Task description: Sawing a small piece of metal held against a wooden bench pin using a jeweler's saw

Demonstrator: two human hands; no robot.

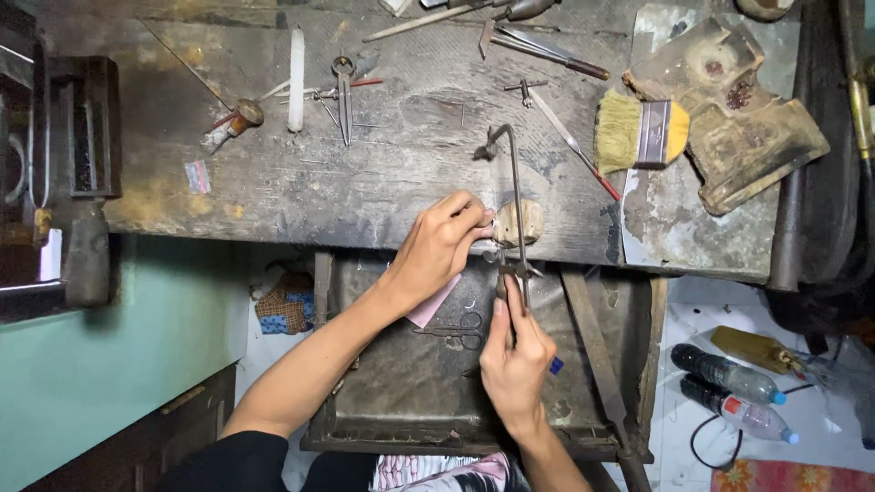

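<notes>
So, the right hand [517, 357] is closed in a fist around the handle of a thin metal-framed jeweller's saw [512, 202], index finger laid straight up along it. The saw is held upright against a small rounded wooden bench peg [519, 221] that sticks out from the front edge of the worn grey wooden workbench [365, 173].

The left hand [439, 246] is curled, fingers bent and pressed together onto the left side of that peg. Whatever small piece is pinned under the fingertips can't be made out, too tiny and covered. A pink sheet of paper [434, 302] is seen just under the left wrist.

Below the hands a dark metal catch tray [410, 383] is fitted, with one pair of small scissors [454, 332] lying in it.

Counted on the bench top: one yellow-bristled brush with a dark band [640, 133], one metal pair of dividers [344, 91], one white candle-like stick [296, 66], and a handful of slim files and gravers near the top edge (hard to count exactly). Two plastic bottles [734, 387] are lying on the floor at the right, one blue-capped for sure.
</notes>
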